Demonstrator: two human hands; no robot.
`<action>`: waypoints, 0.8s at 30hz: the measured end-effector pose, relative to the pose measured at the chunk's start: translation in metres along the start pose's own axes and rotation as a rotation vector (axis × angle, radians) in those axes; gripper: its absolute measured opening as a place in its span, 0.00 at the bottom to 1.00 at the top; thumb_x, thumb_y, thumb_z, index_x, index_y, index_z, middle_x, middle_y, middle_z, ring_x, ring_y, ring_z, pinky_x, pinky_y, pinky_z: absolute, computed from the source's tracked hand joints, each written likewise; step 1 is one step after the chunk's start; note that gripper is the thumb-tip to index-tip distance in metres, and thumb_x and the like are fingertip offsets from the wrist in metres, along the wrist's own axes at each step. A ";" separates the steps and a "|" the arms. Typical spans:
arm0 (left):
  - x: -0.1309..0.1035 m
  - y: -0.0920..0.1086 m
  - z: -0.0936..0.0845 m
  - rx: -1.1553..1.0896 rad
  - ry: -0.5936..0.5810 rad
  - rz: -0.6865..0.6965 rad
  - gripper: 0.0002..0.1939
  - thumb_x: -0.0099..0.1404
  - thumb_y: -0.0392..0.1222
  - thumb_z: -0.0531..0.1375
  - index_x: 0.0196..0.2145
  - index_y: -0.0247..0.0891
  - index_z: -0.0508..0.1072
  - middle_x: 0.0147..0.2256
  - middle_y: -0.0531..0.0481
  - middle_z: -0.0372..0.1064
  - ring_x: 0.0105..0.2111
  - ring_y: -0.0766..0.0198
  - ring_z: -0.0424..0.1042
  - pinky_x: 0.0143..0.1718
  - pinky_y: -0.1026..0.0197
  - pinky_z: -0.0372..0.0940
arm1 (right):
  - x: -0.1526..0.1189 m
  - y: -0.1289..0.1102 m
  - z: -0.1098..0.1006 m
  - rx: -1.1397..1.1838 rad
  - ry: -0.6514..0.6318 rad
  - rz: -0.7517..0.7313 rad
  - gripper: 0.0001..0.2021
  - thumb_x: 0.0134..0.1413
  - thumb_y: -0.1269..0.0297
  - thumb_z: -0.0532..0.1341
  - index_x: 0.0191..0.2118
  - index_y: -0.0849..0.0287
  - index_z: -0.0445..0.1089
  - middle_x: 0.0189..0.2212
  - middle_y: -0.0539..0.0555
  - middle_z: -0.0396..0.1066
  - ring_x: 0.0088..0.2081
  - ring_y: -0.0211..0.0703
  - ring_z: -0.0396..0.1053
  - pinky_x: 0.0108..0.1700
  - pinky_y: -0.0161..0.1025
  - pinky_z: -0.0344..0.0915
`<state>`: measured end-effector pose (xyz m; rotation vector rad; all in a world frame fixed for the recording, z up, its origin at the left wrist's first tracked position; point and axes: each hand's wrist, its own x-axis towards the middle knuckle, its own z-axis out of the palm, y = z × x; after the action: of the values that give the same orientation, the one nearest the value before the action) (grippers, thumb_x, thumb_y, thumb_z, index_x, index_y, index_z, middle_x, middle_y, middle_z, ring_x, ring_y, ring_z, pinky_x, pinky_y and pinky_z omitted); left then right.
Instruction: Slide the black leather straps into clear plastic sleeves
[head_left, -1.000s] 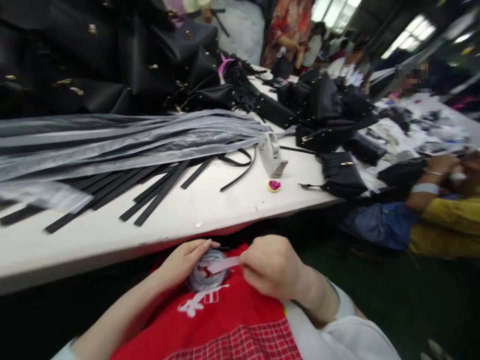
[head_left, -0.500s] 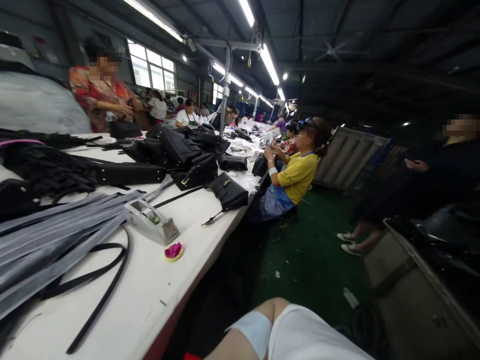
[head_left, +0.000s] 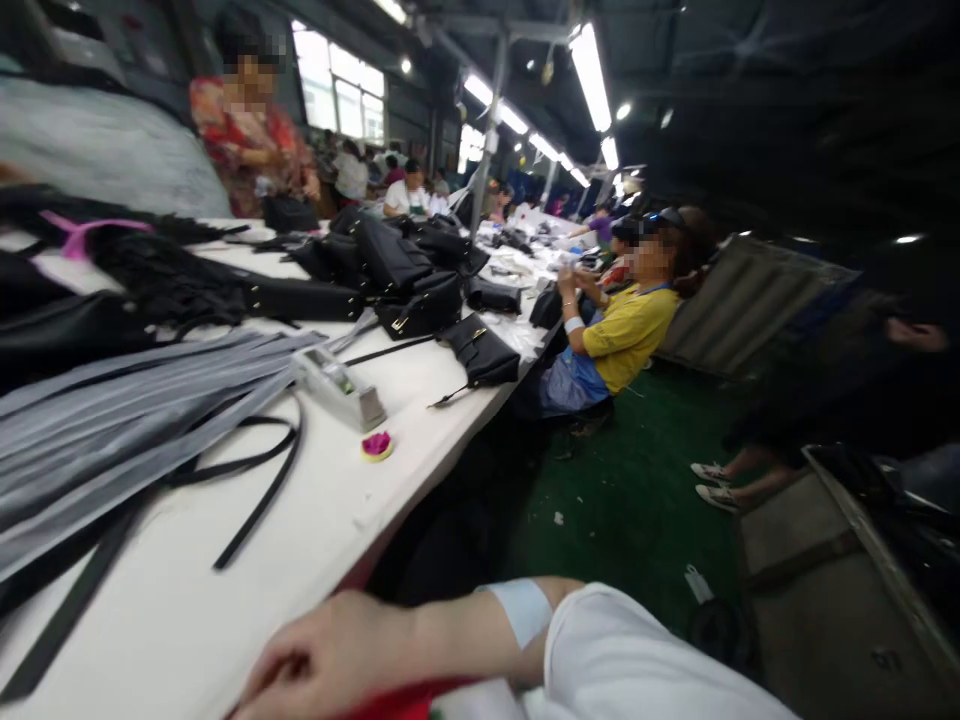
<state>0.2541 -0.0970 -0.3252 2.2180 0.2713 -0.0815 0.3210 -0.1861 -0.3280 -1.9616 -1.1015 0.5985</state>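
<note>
My right hand [head_left: 326, 655] is low in the view at the front edge of the white table [head_left: 187, 640]. Its fingers curl together, with a small dark gap between them; the tips are cut off by the bottom of the picture, so whatever they hold is hidden. A light blue patch [head_left: 523, 610] sticks to my forearm. My left hand is out of sight. Beyond the hand lie loose black straps [head_left: 262, 510], a bundle of straps in greyish wrapping [head_left: 150, 405], a tape dispenser [head_left: 339, 388] and a yellow ring with magenta material [head_left: 376, 446].
A small black bag [head_left: 484, 352] lies near the table edge, beside a pile of black bags [head_left: 390, 260]. A co-worker in a yellow shirt [head_left: 637, 330] sits along the table; another in a red patterned top [head_left: 251, 150] stands across. A large bin [head_left: 810, 580] stands at right.
My right hand and forearm have come into view at the bottom, over the table edge. The camera has turned, so the table's things appear farther right and higher.
</note>
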 end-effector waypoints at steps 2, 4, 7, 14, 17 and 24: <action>-0.037 -0.027 -0.016 -0.100 -0.014 -0.155 0.24 0.54 0.67 0.54 0.34 0.53 0.81 0.27 0.55 0.78 0.29 0.52 0.77 0.27 0.57 0.71 | -0.015 -0.003 0.006 0.098 0.046 0.001 0.09 0.55 0.58 0.64 0.32 0.60 0.73 0.28 0.47 0.74 0.29 0.32 0.70 0.31 0.25 0.63; -0.066 -0.045 -0.026 -0.309 -0.024 -0.313 0.29 0.58 0.67 0.53 0.32 0.40 0.81 0.26 0.50 0.77 0.29 0.54 0.75 0.29 0.58 0.70 | -0.025 -0.007 0.003 0.143 0.074 -0.065 0.11 0.58 0.58 0.60 0.34 0.62 0.72 0.30 0.51 0.73 0.29 0.34 0.68 0.33 0.30 0.64; -0.077 -0.062 -0.026 -0.655 0.013 -0.420 0.30 0.55 0.65 0.60 0.31 0.31 0.79 0.26 0.45 0.76 0.27 0.59 0.71 0.28 0.62 0.64 | -0.029 -0.014 -0.008 0.103 -0.067 -0.332 0.13 0.51 0.58 0.65 0.40 0.61 0.71 0.33 0.53 0.71 0.34 0.39 0.68 0.39 0.36 0.66; -0.070 -0.069 -0.020 -0.808 0.083 -0.412 0.24 0.55 0.59 0.63 0.28 0.30 0.79 0.24 0.48 0.74 0.23 0.66 0.65 0.25 0.65 0.58 | -0.033 -0.035 0.002 -0.216 -0.291 -0.661 0.11 0.52 0.60 0.64 0.42 0.55 0.74 0.35 0.53 0.68 0.37 0.41 0.64 0.43 0.41 0.63; -0.072 -0.072 -0.020 -0.783 0.069 -0.413 0.25 0.55 0.59 0.63 0.31 0.29 0.80 0.26 0.46 0.75 0.25 0.63 0.67 0.27 0.64 0.60 | -0.030 -0.034 0.005 -0.244 -0.379 -0.731 0.05 0.54 0.65 0.61 0.37 0.55 0.74 0.33 0.51 0.69 0.37 0.41 0.65 0.45 0.41 0.61; -0.073 -0.081 -0.017 -0.776 0.093 -0.409 0.28 0.57 0.60 0.61 0.33 0.27 0.80 0.25 0.46 0.75 0.26 0.62 0.68 0.29 0.63 0.60 | -0.025 -0.031 0.012 -0.196 -0.347 -0.686 0.06 0.56 0.64 0.63 0.38 0.56 0.75 0.33 0.51 0.70 0.37 0.39 0.66 0.44 0.39 0.61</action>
<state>0.1641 -0.0479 -0.3661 1.3765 0.6791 -0.0771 0.2849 -0.1931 -0.3092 -1.5064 -1.9910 0.4656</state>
